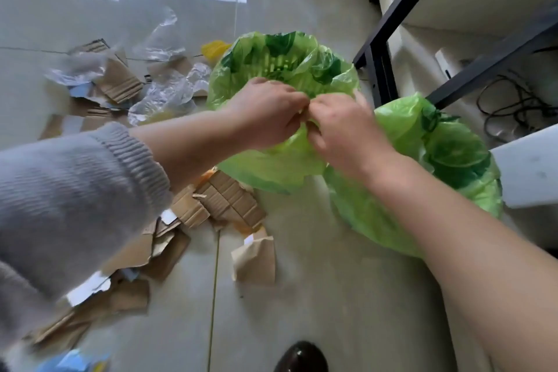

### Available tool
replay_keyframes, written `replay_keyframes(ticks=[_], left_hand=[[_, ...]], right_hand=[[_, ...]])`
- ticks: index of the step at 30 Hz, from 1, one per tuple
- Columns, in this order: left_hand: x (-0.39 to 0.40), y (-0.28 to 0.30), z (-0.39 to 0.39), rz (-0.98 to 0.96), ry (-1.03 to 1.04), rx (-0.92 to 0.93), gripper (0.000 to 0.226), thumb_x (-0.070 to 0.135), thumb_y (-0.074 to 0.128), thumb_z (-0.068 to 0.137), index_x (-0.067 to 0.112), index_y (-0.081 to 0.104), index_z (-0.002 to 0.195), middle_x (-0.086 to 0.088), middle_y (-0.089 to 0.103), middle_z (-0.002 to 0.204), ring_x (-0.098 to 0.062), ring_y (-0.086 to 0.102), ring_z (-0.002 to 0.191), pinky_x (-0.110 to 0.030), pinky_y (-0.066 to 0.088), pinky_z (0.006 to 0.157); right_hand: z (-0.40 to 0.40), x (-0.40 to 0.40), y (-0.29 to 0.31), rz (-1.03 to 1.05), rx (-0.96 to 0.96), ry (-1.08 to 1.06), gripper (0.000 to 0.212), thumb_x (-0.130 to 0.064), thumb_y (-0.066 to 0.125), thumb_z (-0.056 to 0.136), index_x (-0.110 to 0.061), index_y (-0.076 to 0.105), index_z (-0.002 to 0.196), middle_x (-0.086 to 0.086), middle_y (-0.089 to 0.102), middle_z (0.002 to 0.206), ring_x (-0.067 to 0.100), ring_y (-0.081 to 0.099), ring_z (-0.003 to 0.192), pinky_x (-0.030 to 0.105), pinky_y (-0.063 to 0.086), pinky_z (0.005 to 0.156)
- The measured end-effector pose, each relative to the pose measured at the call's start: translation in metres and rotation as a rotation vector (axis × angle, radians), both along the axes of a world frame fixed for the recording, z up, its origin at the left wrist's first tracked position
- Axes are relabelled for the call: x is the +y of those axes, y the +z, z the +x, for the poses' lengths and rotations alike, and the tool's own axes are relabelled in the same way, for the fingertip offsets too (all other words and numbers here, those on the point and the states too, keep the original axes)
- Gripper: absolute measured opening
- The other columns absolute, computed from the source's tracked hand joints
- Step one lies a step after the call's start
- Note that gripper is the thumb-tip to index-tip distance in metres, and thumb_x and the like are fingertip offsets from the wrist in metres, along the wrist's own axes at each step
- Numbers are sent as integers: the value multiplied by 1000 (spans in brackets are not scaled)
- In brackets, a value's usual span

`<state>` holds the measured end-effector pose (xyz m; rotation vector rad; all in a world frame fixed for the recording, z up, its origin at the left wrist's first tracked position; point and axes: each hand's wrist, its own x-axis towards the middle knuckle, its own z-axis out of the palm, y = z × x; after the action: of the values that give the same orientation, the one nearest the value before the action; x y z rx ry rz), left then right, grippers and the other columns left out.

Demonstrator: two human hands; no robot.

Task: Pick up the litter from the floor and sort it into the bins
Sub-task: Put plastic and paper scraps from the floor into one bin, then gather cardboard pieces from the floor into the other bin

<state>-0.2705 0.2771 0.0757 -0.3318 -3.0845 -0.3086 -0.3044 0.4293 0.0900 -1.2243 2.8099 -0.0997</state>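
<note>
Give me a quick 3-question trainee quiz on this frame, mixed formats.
1. True or false: both the left hand and the right hand pinch the green liner of the far bin.
2. Multiple choice: the torn cardboard pieces lie (A) inside the near bin, (B) on the floor, (C) on the shelf.
3. Fill in: the crumpled clear plastic lies to the ____ of the far bin in the picture.

Key: 1 true; 2 B; 3 left.
</note>
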Motion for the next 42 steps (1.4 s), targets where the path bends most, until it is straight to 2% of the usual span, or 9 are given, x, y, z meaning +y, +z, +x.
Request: replay_keyframes(ticks=[4, 7, 12, 15, 20, 25, 28, 31, 42], left_hand=[[-21, -1, 61, 355, 17, 219, 27, 20, 41, 82, 10, 65, 89, -9, 65, 87, -30, 61, 82, -37, 47, 70], [-38, -35, 127, 389, 120, 134, 19, 12, 50, 80, 9, 67, 88, -9, 66, 85, -30, 62, 79, -34, 48, 67], [-72, -104, 210, 329, 464, -220, 15, 15, 62, 80, 18, 67, 94, -3, 65, 97, -26, 59, 94, -30, 44, 76], [-92, -125, 248, 284, 644, -326, 20, 16, 61, 78, 19, 67, 97, -6, 63, 104, -28, 56, 101, -37, 46, 83], [-111, -138, 279, 256, 700, -386, 24, 15, 62, 79, 17, 65, 103, -6, 60, 114, -29, 53, 106, -39, 46, 87], [-128, -146, 261, 329, 889, -284, 35, 27, 65, 80, 19, 58, 113, -8, 52, 122, -27, 46, 117, -42, 38, 98], [-137, -151, 239, 408, 1144, -361, 59, 42, 69, 76, 19, 48, 126, -11, 43, 133, -32, 38, 125, -44, 32, 104], [-140, -158, 227, 449, 1275, -464, 76, 51, 71, 72, 18, 39, 133, -14, 35, 140, -35, 33, 130, -45, 31, 105], [-144, -175, 226, 669, 1367, -433, 101, 34, 82, 65, 15, 20, 142, -13, 38, 142, -30, 38, 131, -45, 36, 106]], right_hand=[[55, 6, -6, -399, 118, 129, 20, -18, 51, 88, -10, 67, 95, 9, 66, 99, 30, 60, 88, 42, 50, 73], [105, 15, -38, -341, -76, 275, 14, -12, 56, 85, -9, 68, 92, 8, 66, 96, 30, 62, 84, 39, 52, 65], [153, 5, -117, 324, -415, 270, 45, -18, 48, 90, -22, 41, 134, 4, 32, 147, 26, 36, 130, 36, 40, 96], [167, -3, -154, 438, -369, 230, 53, -16, 48, 89, -22, 33, 139, 11, 36, 142, 28, 37, 128, 39, 33, 97], [188, -14, -166, 451, -108, 272, 30, -21, 76, 58, -26, 67, 87, -2, 64, 75, 22, 62, 70, 27, 49, 66], [173, -48, -159, 35, -673, -103, 35, -39, 73, 69, -18, 56, 90, 1, 59, 96, 24, 58, 90, 30, 37, 64], [153, -89, -155, -145, -687, -158, 47, -42, 78, 66, -10, 62, 98, 8, 55, 110, 22, 52, 104, 28, 39, 82], [140, -126, -159, -21, -700, -161, 62, -49, 73, 70, -10, 59, 116, 8, 43, 137, 22, 43, 126, 31, 36, 102], [155, -160, -186, 93, -633, -229, 50, -42, 70, 74, -14, 49, 110, 9, 57, 114, 30, 53, 109, 38, 45, 87]])
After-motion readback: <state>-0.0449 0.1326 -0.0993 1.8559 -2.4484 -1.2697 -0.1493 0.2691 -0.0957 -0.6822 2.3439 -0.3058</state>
